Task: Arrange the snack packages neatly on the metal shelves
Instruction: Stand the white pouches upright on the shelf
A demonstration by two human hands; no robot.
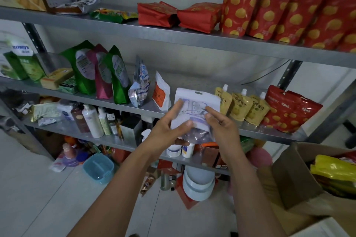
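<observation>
Before the middle level of the metal shelves (154, 34), just left of the yellow spout pouches (238, 106), a white snack pouch (194, 100) is held upright, gripped at its lower left by the left hand (167, 132) and pinched at its right edge by the right hand (221, 127).

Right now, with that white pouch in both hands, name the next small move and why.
Probably stand the white pouch upright on the middle shelf, in the gap between the orange-labelled pouch and the yellow spout pouches. The left hand and right hand hold it in front of that gap.
</observation>
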